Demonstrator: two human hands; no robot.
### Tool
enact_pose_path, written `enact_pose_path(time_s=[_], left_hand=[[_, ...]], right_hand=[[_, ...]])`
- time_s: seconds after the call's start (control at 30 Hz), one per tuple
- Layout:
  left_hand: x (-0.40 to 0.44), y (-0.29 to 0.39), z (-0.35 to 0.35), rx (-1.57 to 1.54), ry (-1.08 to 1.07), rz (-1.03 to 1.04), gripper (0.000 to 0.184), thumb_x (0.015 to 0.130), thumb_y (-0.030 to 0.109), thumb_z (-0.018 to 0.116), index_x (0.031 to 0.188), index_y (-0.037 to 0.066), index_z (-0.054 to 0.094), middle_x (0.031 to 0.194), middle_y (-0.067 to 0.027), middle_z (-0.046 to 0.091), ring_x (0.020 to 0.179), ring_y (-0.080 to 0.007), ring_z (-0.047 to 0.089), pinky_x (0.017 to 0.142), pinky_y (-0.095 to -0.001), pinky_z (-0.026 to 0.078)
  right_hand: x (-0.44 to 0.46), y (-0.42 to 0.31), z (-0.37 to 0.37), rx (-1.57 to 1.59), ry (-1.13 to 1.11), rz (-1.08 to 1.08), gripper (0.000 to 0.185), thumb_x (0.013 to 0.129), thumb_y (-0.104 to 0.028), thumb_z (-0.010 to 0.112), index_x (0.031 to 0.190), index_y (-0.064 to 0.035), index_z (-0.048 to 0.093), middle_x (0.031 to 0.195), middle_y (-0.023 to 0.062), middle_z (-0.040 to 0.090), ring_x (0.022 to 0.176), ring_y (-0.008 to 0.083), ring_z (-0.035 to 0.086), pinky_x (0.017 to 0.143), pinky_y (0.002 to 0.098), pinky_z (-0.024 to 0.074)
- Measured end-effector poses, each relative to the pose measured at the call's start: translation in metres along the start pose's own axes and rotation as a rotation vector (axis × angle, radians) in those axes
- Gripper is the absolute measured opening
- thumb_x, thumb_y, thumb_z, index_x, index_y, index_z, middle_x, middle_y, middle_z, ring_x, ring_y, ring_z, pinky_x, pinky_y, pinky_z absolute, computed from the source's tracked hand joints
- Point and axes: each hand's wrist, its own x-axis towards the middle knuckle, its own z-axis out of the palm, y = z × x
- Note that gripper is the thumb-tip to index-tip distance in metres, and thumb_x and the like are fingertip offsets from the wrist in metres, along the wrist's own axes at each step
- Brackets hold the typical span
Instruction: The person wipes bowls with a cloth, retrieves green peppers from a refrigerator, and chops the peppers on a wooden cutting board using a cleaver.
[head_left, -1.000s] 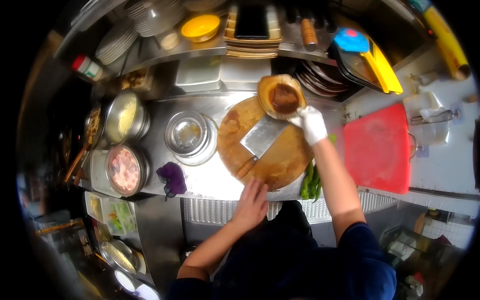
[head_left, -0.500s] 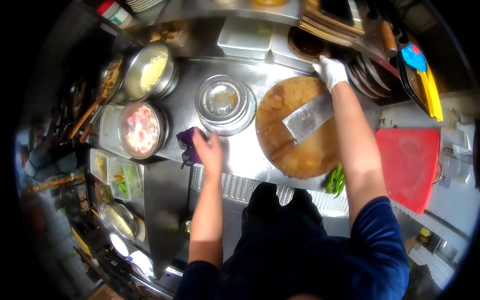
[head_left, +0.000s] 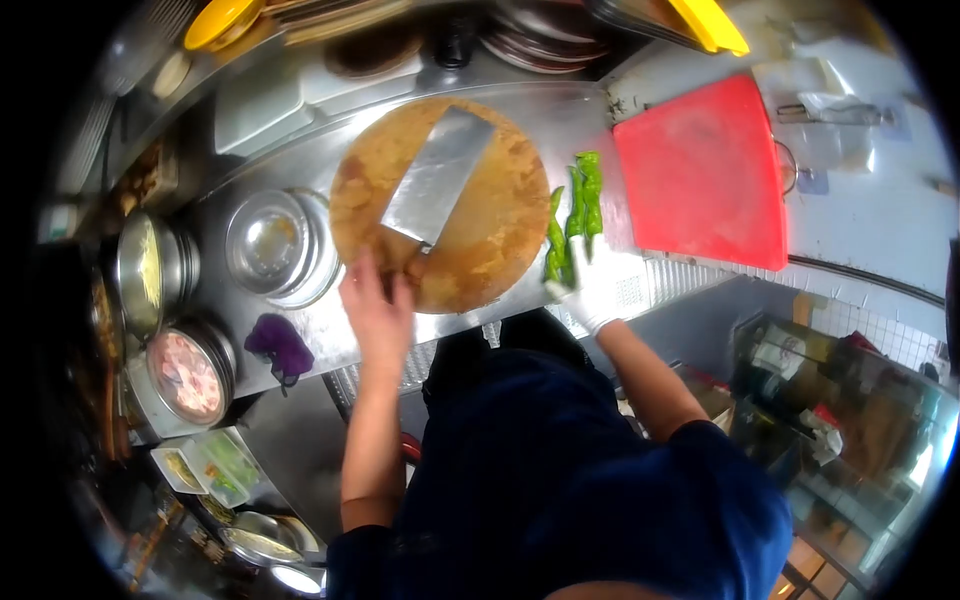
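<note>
My left hand (head_left: 378,310), bare, is at the near left edge of the round wooden chopping board (head_left: 500,220), thumb and fingers apart. Its fingertips are beside the handle of the cleaver (head_left: 440,180), whose handle is partly hidden. The cleaver's broad blade lies flat on the board, angled away to the upper right. To the right of the board, several long green peppers (head_left: 588,195) lie lengthwise on the steel counter. My right hand (head_left: 588,295), in a white glove, reaches their near ends with fingers spread and touches them.
A red cutting board (head_left: 700,180) lies at the right. Left of the chopping board are stacked metal bowls (head_left: 268,243) and a purple cloth (head_left: 280,347). Further left stand a bowl of raw meat (head_left: 187,375) and a bowl of pale shreds (head_left: 150,265). White containers (head_left: 260,105) line the back.
My right hand has come from the back containers down to the green peppers. My left hand has left the purple cloth and moved to the board's edge. The view has turned right.
</note>
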Motion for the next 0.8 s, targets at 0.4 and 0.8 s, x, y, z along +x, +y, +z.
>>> enact_pose_path(time_s=[0.4, 0.8], left_hand=[[0.02, 0.048, 0.048, 0.217, -0.28, 0.036, 0.063, 0.081, 0.006, 0.068, 0.143, 0.006, 0.06, 0.103, -0.022, 0.066, 0.088, -0.0395, 0.066, 0.077, -0.0503, 0.055], [-0.03, 0.092, 0.019, -0.402, -0.277, -0.731, 0.058, 0.102, 0.003, 0.059, 0.157, 0.008, 0.039, 0.089, -0.0073, 0.065, 0.06, -0.01, 0.058, 0.052, -0.0273, 0.05]], right_hand=[[0.127, 0.102, -0.006, 0.004, 0.333, -0.059, 0.058, 0.101, -0.02, 0.066, 0.155, -0.0149, 0.047, 0.156, 0.0233, 0.049, 0.143, 0.0411, 0.048, 0.119, 0.0497, 0.0398], [0.198, 0.105, -0.066, 0.297, 0.038, 0.319, 0.081, 0.094, -0.019, 0.065, 0.166, -0.0231, 0.029, 0.134, 0.0247, 0.063, 0.121, 0.0404, 0.064, 0.104, 0.0497, 0.0505]])
